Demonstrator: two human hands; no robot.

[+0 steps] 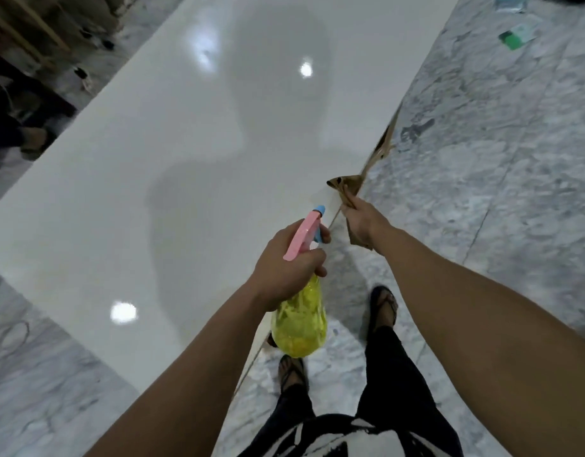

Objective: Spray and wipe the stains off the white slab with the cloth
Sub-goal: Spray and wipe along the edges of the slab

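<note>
Marble floor [502, 192] surrounds the white slab [172, 153]; left hand [286, 263] grips a yellow spray bottle [299, 324], right hand [360, 219] fingers clutch a tan cloth [345, 188].

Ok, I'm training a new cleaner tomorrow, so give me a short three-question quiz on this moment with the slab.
1. True or false: the left hand grips the spray bottle.
2. Which colour is the bottle's body? A) yellow B) red C) black
3. Fill in: the right hand holds the brown ____ at the right edge of the white slab.

Key: 1 true; 2 A; 3 cloth.
</note>
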